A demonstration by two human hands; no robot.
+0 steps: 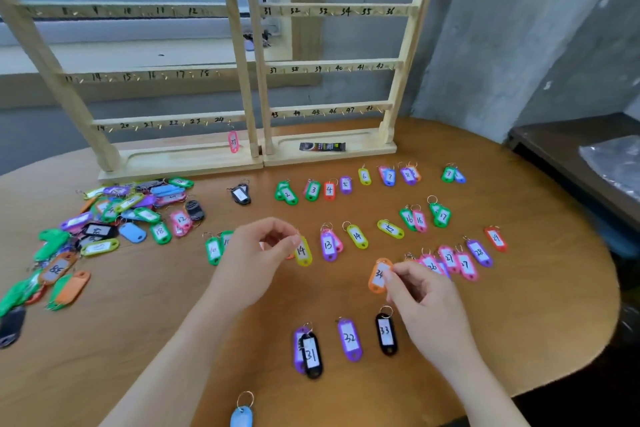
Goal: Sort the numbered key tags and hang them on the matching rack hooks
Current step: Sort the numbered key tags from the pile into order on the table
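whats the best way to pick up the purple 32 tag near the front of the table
Pinch the purple 32 tag across its long side edges, coming straight down from above. It lies flat on the table, label up, ring at the far end, with bare wood on both sides between the black 31 tag and black 33 tag, so fingers should fit.

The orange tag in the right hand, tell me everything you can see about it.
The orange tag looks like glossy plastic, oval, with a white paper label handwritten 34. The right hand pinches its right edge between thumb and fingertips, holding it tilted above the wooden table. Its ring isn't visible.
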